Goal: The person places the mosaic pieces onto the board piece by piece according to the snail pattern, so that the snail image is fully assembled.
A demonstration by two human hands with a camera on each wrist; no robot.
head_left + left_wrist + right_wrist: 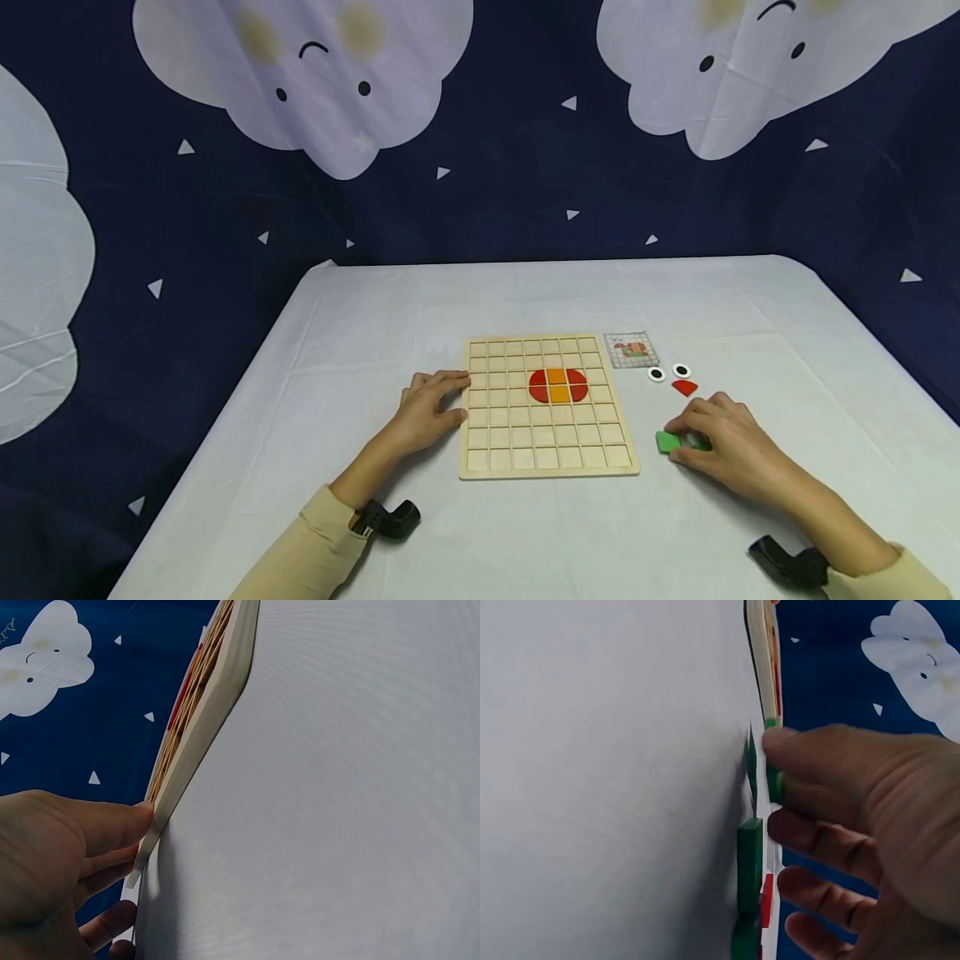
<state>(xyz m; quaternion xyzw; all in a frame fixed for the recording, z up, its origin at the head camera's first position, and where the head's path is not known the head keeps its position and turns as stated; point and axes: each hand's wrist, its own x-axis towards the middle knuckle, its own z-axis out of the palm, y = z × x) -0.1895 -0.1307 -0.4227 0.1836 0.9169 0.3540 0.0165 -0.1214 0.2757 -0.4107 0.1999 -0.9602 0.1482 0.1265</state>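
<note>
A square wooden grid board (495, 437) lies on the table with red quarter-round pieces (537, 386) and orange square pieces (558, 385) set in its cells. At its left edge, my left hand (423, 412) touches the rim with thumb and fingertips; the left wrist view shows the thumb on the board's side (202, 727). My right hand (731, 446), right of the board, pinches a green square tile (667, 442) between thumb and forefinger. Under that hand, partly hidden, is another green piece (701, 442); further green blocks (750, 866) stand out in the right wrist view.
A small picture card (630, 350) with a grid lies at the board's upper right. Beside it are two round eye pieces (681, 371) and a red quarter-round piece (685, 387). A white cloth covers the table (390, 325); a dark blue cloud-patterned curtain (495, 208) hangs behind.
</note>
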